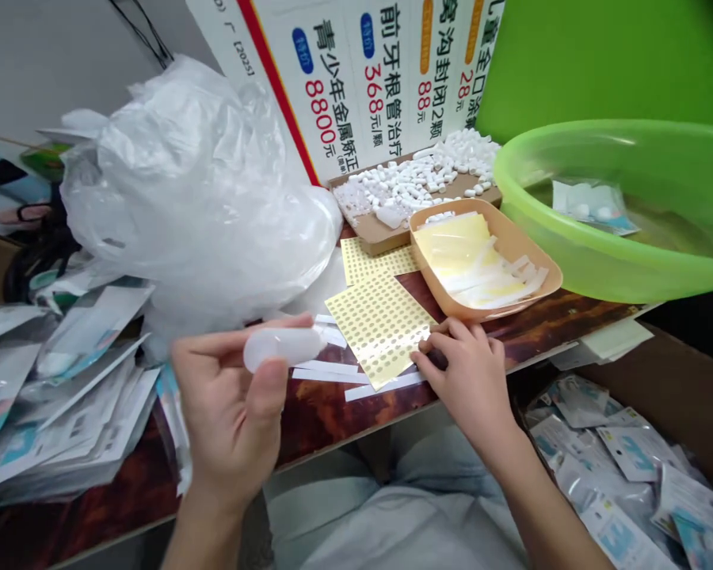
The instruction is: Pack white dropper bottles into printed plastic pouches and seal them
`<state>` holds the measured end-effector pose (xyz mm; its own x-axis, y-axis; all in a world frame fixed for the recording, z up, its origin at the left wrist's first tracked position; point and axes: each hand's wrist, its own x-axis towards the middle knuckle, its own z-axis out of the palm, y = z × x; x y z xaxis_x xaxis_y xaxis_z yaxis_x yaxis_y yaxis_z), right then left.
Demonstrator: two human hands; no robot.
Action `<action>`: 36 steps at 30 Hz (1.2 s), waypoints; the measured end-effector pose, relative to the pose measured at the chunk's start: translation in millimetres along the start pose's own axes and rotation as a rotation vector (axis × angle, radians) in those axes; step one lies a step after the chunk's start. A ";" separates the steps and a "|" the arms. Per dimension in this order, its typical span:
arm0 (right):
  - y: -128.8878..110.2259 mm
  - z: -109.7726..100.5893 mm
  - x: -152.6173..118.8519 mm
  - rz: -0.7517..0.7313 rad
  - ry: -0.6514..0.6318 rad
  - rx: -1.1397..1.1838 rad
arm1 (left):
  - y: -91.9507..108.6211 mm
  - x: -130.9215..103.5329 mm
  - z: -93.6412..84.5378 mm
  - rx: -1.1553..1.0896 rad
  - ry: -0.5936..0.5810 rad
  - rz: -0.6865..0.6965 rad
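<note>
A small translucent white plastic bottle (282,347) lies between the thumb and fingers of my left hand (229,412), which holds it raised above the table on its side, narrow end to the right. My right hand (472,384) is closed at the lower right edge of a yellow sticker sheet (371,321) dotted with rows of small round stickers. Its thumb and index finger pinch that edge; whether a loose sticker is between them is too small to tell. Under the sheet, white paper strips (329,374) lie on the brown table, and a second sticker sheet (380,261) sits just behind.
An orange tray (547,293) of paper scraps stands behind my right hand. Farther back, a cardboard tray (380,233) carries small white pieces. A large plastic bag (196,182) and stacked packets (83,419) occupy the left; a green basin (618,265) and boxed packets (623,467) the right.
</note>
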<state>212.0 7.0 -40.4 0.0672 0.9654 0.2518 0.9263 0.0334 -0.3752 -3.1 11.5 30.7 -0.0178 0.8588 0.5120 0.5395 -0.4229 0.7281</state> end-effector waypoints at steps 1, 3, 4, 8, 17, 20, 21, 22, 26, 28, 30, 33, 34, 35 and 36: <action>-0.1 0.0 0.3 -0.003 -0.007 -0.005 | -3.9 -11.9 5.0 -0.099 0.051 -0.077; -0.7 -0.8 0.9 -0.028 -0.019 -0.018 | -13.4 -30.0 20.5 -0.189 0.043 -0.187; -1.0 -1.4 0.8 -0.046 -0.023 -0.022 | -18.1 -36.4 29.1 -0.187 -0.021 -0.211; 0.5 -2.9 -3.2 -0.113 -0.016 -0.009 | -29.8 -49.1 53.6 -0.174 -0.236 -0.190; 8.9 5.3 -13.3 -0.115 0.058 0.190 | -30.8 -41.1 54.4 -0.272 -0.374 -0.025; 5.3 -0.1 -16.6 -0.091 0.113 0.288 | -32.6 -38.6 56.5 -0.304 -0.371 -0.013; 2.9 -3.9 -17.9 -0.091 0.119 0.319 | -33.1 -38.4 57.1 -0.312 -0.368 -0.014; 0.1 -8.4 -19.1 -0.102 0.117 0.351 | -33.3 -38.5 57.6 -0.321 -0.370 -0.014; -12.4 -28.4 -21.2 -0.169 0.037 0.517 | -32.6 -39.0 58.0 -0.363 -0.410 -0.020; -17.0 -35.4 -19.1 -0.145 -0.011 0.632 | -32.4 -38.5 57.8 -0.377 -0.422 -0.016; -19.8 -38.9 -15.1 -0.095 -0.068 0.763 | -32.6 -37.7 57.5 -0.374 -0.420 -0.009; -21.4 -37.7 -8.0 -0.028 -0.173 0.968 | -32.8 -37.2 57.8 -0.360 -0.403 -0.003; -21.4 -36.2 -6.1 -0.007 -0.208 1.043 | -32.8 -37.4 58.2 -0.355 -0.392 0.010; -21.4 -34.4 -4.7 0.012 -0.234 1.113 | -32.8 -37.7 58.8 -0.348 -0.383 0.027; -21.3 -32.6 -3.7 0.030 -0.251 1.170 | -32.8 -38.2 59.5 -0.340 -0.377 0.046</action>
<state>204.1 -5.7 -4.2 -0.1118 0.9891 0.0962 0.0180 0.0988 -0.9949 30.0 9.8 -39.9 0.3381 0.8552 0.3929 0.2268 -0.4792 0.8479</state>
